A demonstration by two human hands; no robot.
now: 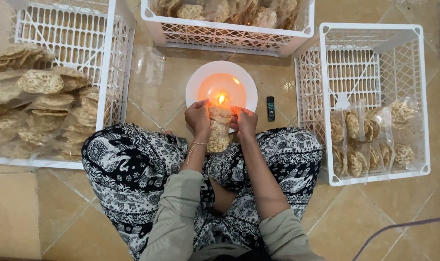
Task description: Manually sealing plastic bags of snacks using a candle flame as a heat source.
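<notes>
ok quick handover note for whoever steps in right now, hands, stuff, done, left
Left hand and right hand both grip one bag of crackers, its top end held at the flame on the white plate.
Done: sealed bags lie in the right crate.
Left: loose crackers fill the left crate and far crate.
A small dark bottle stands beside the plate.

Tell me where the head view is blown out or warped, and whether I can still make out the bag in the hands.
Head view: the flame is overexposed and casts an orange glow over the white plate; the bag of crackers between the left hand and right hand stays readable. Wide-angle distortion bows the crate edges near the frame borders. Focus is even; the clear plastic shows mild sheen.
</notes>
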